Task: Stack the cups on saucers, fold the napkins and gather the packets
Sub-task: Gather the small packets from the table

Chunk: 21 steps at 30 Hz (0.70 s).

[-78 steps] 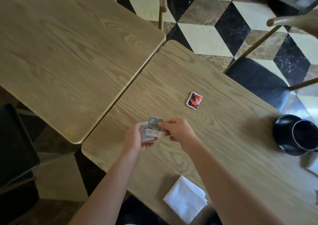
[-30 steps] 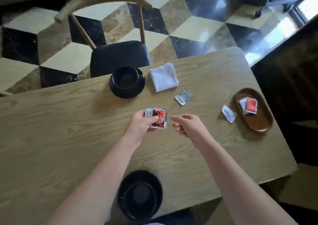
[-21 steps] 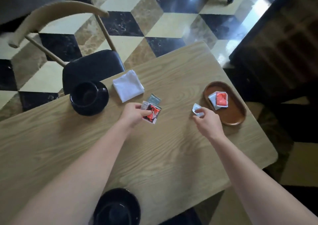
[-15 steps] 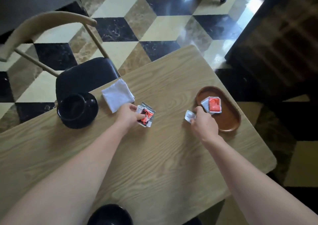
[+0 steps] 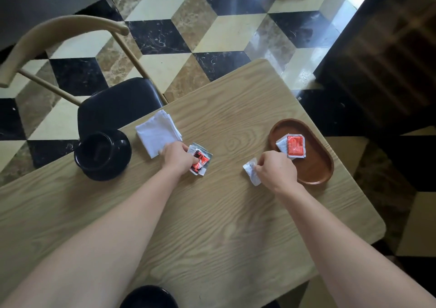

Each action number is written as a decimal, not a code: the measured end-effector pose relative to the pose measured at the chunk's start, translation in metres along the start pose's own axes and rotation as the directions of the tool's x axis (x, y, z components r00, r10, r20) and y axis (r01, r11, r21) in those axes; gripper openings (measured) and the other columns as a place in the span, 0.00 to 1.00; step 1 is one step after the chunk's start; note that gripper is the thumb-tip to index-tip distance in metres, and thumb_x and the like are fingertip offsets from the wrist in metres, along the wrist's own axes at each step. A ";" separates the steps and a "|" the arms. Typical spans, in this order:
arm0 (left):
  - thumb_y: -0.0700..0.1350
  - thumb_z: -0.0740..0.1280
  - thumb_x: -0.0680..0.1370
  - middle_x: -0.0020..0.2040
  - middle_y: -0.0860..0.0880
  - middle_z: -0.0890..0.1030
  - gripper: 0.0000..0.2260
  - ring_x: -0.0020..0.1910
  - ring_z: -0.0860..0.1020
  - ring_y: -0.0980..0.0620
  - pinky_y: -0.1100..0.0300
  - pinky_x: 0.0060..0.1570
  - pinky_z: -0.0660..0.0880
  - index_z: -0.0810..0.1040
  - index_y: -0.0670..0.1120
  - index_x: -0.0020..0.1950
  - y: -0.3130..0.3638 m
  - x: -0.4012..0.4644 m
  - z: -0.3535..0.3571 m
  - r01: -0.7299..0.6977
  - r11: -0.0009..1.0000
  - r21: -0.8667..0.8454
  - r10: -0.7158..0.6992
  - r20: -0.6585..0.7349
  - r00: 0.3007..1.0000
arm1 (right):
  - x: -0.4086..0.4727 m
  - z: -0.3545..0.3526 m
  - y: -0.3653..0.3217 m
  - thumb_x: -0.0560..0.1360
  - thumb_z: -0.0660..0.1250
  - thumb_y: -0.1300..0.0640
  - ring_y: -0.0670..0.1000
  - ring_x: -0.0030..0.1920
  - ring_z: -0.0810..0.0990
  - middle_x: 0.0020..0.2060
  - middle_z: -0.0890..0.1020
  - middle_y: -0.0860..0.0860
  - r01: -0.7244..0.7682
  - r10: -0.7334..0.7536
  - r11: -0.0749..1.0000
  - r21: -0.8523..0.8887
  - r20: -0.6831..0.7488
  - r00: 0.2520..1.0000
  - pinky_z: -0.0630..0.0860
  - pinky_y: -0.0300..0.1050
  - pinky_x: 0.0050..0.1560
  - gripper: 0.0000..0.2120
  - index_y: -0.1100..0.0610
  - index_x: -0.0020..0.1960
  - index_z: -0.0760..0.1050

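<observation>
My left hand (image 5: 178,158) grips a small stack of packets (image 5: 201,160), red and silver, held low over the wooden table (image 5: 212,213). My right hand (image 5: 276,169) pinches a white packet (image 5: 250,171) just left of an oval brown tray (image 5: 316,166). On the tray lie a red packet (image 5: 295,145) and a white one under it. A folded white napkin (image 5: 157,132) lies beside my left hand. Left of it a black cup sits on a black saucer (image 5: 103,155).
A second black cup on a saucer (image 5: 148,298) shows at the near table edge. A chair with a black seat (image 5: 118,105) and curved wooden back stands beyond the far edge. Chequered floor lies around the table; a dark cabinet (image 5: 389,60) is at the right.
The view swung from the table's left end to the tray end. My left hand gathered the red packet onto its stack and came down by the napkin. My right hand took the white packet.
</observation>
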<state>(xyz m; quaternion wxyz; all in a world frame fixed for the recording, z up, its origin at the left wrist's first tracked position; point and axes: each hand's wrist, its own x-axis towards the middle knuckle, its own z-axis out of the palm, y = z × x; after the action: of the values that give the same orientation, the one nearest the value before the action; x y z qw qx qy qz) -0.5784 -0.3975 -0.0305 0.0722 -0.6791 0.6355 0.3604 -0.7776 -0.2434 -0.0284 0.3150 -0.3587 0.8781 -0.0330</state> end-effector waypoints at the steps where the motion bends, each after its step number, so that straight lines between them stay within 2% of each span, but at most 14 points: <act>1: 0.42 0.78 0.67 0.42 0.46 0.84 0.07 0.56 0.78 0.43 0.52 0.48 0.76 0.82 0.49 0.38 0.000 -0.001 0.001 -0.003 1.000 -0.021 0.003 0.003 1.000 | -0.001 -0.001 -0.001 0.77 0.67 0.51 0.59 0.49 0.82 0.46 0.83 0.54 0.011 -0.011 1.000 0.010 0.003 1.000 0.74 0.46 0.41 0.11 0.58 0.45 0.81; 3: 0.41 0.78 0.67 0.43 0.48 0.82 0.11 0.52 0.79 0.45 0.53 0.44 0.74 0.76 0.48 0.40 0.001 -0.008 0.004 0.024 0.992 -0.123 -0.021 0.027 0.999 | -0.004 0.000 -0.003 0.75 0.67 0.54 0.57 0.45 0.82 0.42 0.82 0.53 0.018 -0.020 0.996 0.090 0.023 1.000 0.73 0.45 0.39 0.08 0.58 0.41 0.81; 5: 0.38 0.78 0.68 0.45 0.48 0.80 0.14 0.45 0.80 0.48 0.54 0.41 0.74 0.74 0.45 0.46 0.003 -0.018 0.008 0.072 0.956 -0.284 -0.049 0.087 0.995 | -0.009 0.002 -0.008 0.72 0.68 0.56 0.53 0.39 0.79 0.36 0.81 0.50 -0.047 0.020 0.943 0.330 0.084 0.996 0.71 0.44 0.36 0.06 0.57 0.37 0.77; 7: 0.36 0.78 0.69 0.46 0.46 0.81 0.16 0.42 0.81 0.49 0.54 0.41 0.77 0.76 0.41 0.53 0.011 -0.032 0.016 0.109 0.886 -0.450 -0.037 0.168 0.985 | -0.017 0.004 -0.014 0.71 0.72 0.58 0.50 0.34 0.76 0.32 0.79 0.49 -0.156 0.048 0.756 0.636 0.183 0.982 0.70 0.41 0.33 0.07 0.56 0.38 0.76; 9: 0.34 0.77 0.70 0.46 0.44 0.83 0.14 0.40 0.83 0.49 0.55 0.41 0.80 0.78 0.39 0.53 0.024 -0.046 0.026 0.115 0.817 -0.565 0.018 0.225 0.974 | -0.026 0.004 -0.015 0.72 0.75 0.59 0.46 0.32 0.75 0.34 0.81 0.49 -0.233 0.060 0.536 0.812 0.238 0.969 0.69 0.36 0.28 0.07 0.56 0.43 0.77; 11: 0.32 0.75 0.72 0.43 0.44 0.83 0.10 0.34 0.82 0.51 0.59 0.37 0.78 0.78 0.41 0.50 0.039 -0.062 0.039 0.147 0.730 -0.667 0.070 0.287 0.955 | -0.033 -0.001 -0.009 0.73 0.75 0.59 0.42 0.33 0.79 0.36 0.84 0.47 -0.241 0.074 0.424 0.873 0.232 0.970 0.70 0.33 0.29 0.07 0.56 0.50 0.80; 13: 0.32 0.73 0.74 0.43 0.44 0.82 0.10 0.35 0.80 0.49 0.55 0.44 0.75 0.77 0.43 0.49 0.055 -0.075 0.053 0.208 0.642 -0.738 0.098 0.348 0.932 | -0.038 -0.011 0.002 0.74 0.74 0.59 0.38 0.32 0.80 0.35 0.86 0.44 -0.194 0.057 0.364 0.911 0.187 0.981 0.70 0.30 0.29 0.07 0.56 0.52 0.84; 15: 0.34 0.73 0.74 0.41 0.45 0.83 0.09 0.35 0.79 0.50 0.56 0.42 0.74 0.76 0.44 0.49 0.068 -0.083 0.065 0.264 0.596 -0.759 0.121 0.409 0.904 | -0.042 -0.022 0.018 0.76 0.72 0.58 0.38 0.35 0.82 0.39 0.88 0.46 -0.152 0.012 0.331 0.931 0.156 0.988 0.72 0.30 0.33 0.07 0.57 0.53 0.85; 18: 0.36 0.74 0.75 0.36 0.50 0.84 0.08 0.33 0.80 0.53 0.59 0.37 0.72 0.78 0.45 0.48 0.086 -0.091 0.080 0.286 0.605 -0.743 0.161 0.466 0.870 | -0.043 -0.037 0.045 0.77 0.72 0.58 0.53 0.48 0.87 0.48 0.89 0.55 -0.150 0.020 0.304 0.941 0.151 0.988 0.81 0.44 0.48 0.08 0.59 0.55 0.85; 19: 0.37 0.74 0.75 0.35 0.50 0.84 0.07 0.32 0.80 0.54 0.60 0.37 0.72 0.79 0.46 0.47 0.093 -0.092 0.084 0.269 0.632 -0.727 0.177 0.473 0.863 | -0.042 -0.040 0.054 0.77 0.72 0.59 0.55 0.48 0.88 0.48 0.88 0.57 -0.156 0.043 0.301 0.941 0.150 0.988 0.81 0.47 0.49 0.07 0.58 0.54 0.85; 21: 0.37 0.73 0.75 0.38 0.50 0.84 0.06 0.30 0.80 0.57 0.63 0.33 0.74 0.80 0.45 0.48 0.108 -0.095 0.091 0.185 0.711 -0.678 0.218 0.464 0.859 | -0.041 -0.042 0.070 0.77 0.71 0.59 0.52 0.45 0.88 0.47 0.89 0.56 -0.184 0.100 0.291 0.939 0.161 0.982 0.81 0.45 0.44 0.06 0.58 0.53 0.84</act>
<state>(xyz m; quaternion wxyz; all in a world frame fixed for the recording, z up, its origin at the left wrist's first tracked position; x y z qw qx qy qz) -0.7069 -0.2898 -0.0031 -0.0285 -0.5274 0.4133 0.7417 -0.8226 -0.1719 0.0071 0.4982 -0.0262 0.7058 -0.5029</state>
